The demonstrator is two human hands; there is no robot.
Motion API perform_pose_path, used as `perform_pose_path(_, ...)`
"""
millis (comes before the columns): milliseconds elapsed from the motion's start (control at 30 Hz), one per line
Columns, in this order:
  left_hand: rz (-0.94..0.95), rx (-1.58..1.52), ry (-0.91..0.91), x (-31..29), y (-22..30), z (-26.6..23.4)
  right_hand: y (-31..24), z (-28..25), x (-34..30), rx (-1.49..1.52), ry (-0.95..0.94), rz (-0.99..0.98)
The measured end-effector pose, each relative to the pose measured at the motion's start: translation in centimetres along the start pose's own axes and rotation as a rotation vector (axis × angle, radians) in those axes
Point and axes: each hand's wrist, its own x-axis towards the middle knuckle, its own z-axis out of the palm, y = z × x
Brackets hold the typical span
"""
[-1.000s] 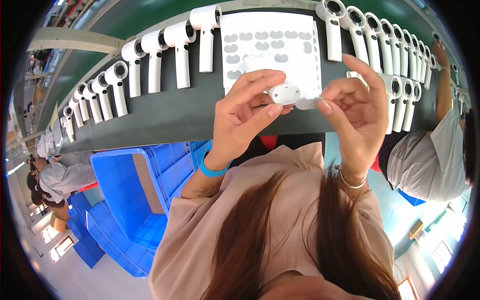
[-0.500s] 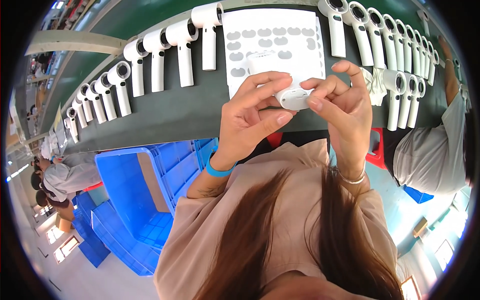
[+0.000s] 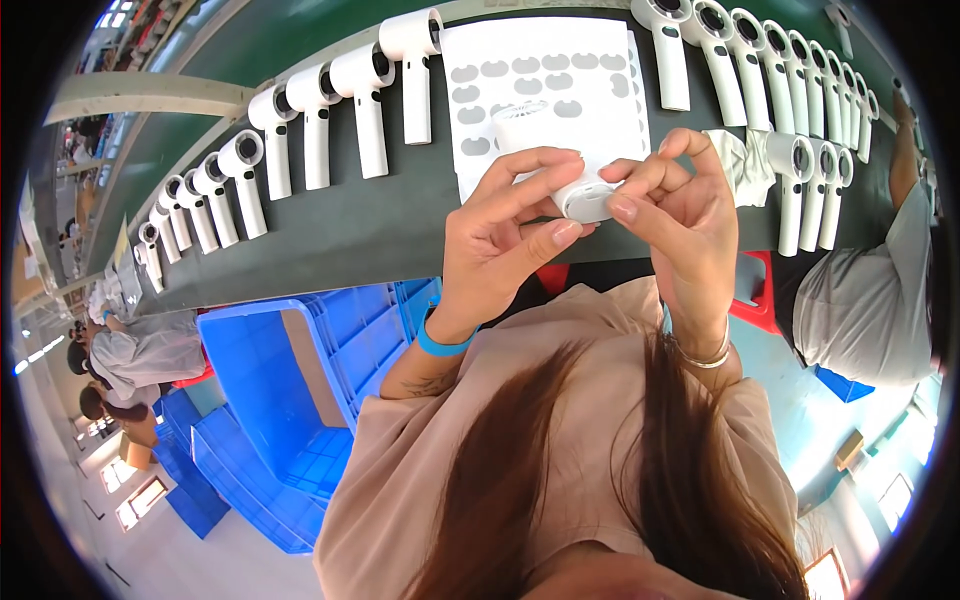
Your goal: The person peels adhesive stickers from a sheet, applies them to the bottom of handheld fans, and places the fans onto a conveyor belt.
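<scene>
While the head view looks down on the worktop (image 3: pixel 330 240), a white handheld fan (image 3: pixel 522 130) is held at its centre, in front of the person's chest. The left hand (image 3: pixel 508 225) grasps the fan near the base of its handle, fingers above and thumb below, so that the oval end face is turned toward the wearer. A grey label (image 3: pixel 590 207) lies against this face. The right hand (image 3: pixel 680 205) has thumb and forefinger at the label's right edge; whether they pinch it or merely touch it cannot be told. The fan's head lies over a white sheet (image 3: pixel 540 40) bearing rows of grey oval shapes.

To the left, a long row of white fans (image 3: pixel 317 150) recedes along the dark surface; to the right stand a second row (image 3: pixel 757 85) and, nearer the person, a short group of fans (image 3: pixel 790 215), with a crumpled white piece (image 3: pixel 737 165) beside it. A blue wristband (image 3: pixel 440 345) encircles the left wrist, a bracelet (image 3: pixel 708 358) the right. Below the worktop, blue crates (image 3: pixel 258 375) appear at left; a red seat (image 3: pixel 757 295) and a co-worker in grey (image 3: pixel 865 310) appear at right.
</scene>
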Motion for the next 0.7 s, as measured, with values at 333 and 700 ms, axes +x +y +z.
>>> perform_pose_path(333,-0.001,0.021,0.01,0.08,-0.07,0.08,-0.06,-0.02,0.0,-0.004,0.003,0.001)
perform_pose_path(700,0.025,0.073,0.012,0.09,-0.1,0.23,0.18,0.05,-0.03,-0.001,0.001,-0.039)
